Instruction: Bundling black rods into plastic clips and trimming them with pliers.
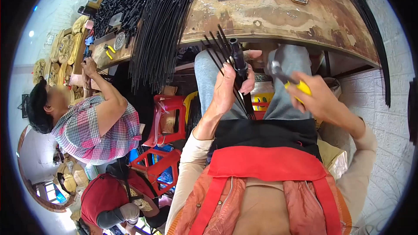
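Left grip (224, 90) clasps black tubular fitting (238, 58) alongside thin rods (223, 37), probably to keep it steady; my right grip (315, 95) wraps a yellow-handled tool (301, 88), head blurred.

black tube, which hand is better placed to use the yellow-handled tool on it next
Likely the right hand: it holds the yellow-handled tool, while the left hand holds the black tube.

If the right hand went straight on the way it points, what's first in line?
Probably the left hand, which holds the black tube; the yellow-handled tool in the right hand would lead. Depth is unclear; it might pass above.
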`<state>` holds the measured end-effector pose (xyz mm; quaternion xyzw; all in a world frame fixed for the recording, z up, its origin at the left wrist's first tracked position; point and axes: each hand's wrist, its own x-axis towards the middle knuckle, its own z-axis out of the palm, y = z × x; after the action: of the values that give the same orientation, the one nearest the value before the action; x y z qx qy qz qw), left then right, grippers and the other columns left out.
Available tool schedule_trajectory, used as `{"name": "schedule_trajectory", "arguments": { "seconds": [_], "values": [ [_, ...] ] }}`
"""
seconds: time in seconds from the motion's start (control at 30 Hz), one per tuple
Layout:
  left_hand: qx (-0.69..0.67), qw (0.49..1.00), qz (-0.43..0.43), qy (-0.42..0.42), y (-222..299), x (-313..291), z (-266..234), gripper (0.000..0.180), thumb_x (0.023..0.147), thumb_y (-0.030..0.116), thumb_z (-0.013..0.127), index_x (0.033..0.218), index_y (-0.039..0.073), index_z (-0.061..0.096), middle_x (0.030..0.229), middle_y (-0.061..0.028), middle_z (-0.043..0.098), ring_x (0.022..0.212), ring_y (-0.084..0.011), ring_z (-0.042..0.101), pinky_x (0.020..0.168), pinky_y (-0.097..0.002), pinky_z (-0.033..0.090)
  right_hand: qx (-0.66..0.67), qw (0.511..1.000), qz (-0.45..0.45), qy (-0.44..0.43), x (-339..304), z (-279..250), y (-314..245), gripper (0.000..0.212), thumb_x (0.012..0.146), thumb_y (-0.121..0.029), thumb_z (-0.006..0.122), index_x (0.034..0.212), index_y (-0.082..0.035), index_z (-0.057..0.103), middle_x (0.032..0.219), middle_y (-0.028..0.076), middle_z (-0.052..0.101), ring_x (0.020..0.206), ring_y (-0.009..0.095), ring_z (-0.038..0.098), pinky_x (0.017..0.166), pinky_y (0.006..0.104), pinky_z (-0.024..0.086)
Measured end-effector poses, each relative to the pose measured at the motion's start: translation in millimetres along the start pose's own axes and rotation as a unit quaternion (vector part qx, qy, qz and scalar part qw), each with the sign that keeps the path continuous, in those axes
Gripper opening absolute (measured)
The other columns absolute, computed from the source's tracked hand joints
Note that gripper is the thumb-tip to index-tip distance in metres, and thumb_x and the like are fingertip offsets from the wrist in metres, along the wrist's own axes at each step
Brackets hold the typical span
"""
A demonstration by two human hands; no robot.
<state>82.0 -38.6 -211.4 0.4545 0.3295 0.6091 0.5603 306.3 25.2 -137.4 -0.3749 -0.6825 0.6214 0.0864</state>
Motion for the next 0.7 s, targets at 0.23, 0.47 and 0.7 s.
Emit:
{"name": "schedule_trajectory", "arguments": {
  "seconds": [0.23, 0.47, 0.7],
  "values": [
    [0.059, 0.997, -0.036, 0.033, -1.4, -8.3, 21.2, 0.065, 0.1, 0.058, 0.028, 0.103, 0.0, 0.056, 0.065, 0.0026, 0.047, 0.057, -0.0057, 0.038, 0.052, -0.0231, 0.03, -0.176, 0.983, -0.05, -0.009, -11.2, -2.1, -2.2, 0.017, 0.097, -0.016, 0.053, 0.093, -0.001, 0.046, 0.056, 0.006, 0.052, 0.045, 0.013, 0.048, 0.047, 0.0291, 0.038],
    [0.015, 0.998, -0.039, -0.051, -6.3, -4.3, 10.7, 0.073, 0.096, 0.066, 0.03, 0.102, -0.002, 0.057, 0.063, 0.0027, 0.046, 0.057, -0.0059, 0.037, 0.054, -0.023, 0.03, -0.064, 0.994, -0.04, -0.081, -8.6, -5.5, 8.0, 0.032, 0.099, -0.019, 0.051, 0.126, -0.001, 0.05, 0.081, 0.006, 0.065, 0.071, 0.012, 0.059, 0.068, 0.0258, 0.046],
    [0.023, 0.997, -0.038, -0.063, -4.1, -7.1, 12.8, 0.072, 0.096, 0.067, 0.03, 0.089, 0.0, 0.056, 0.063, 0.0017, 0.046, 0.057, -0.0071, 0.038, 0.054, -0.0238, 0.031, -0.148, 0.976, 0.026, -0.156, -11.3, -23.7, -20.8, 0.042, 0.1, -0.032, 0.049, 0.128, -0.002, 0.049, 0.074, 0.005, 0.061, 0.067, 0.013, 0.059, 0.062, 0.0274, 0.044]
  ]
}}
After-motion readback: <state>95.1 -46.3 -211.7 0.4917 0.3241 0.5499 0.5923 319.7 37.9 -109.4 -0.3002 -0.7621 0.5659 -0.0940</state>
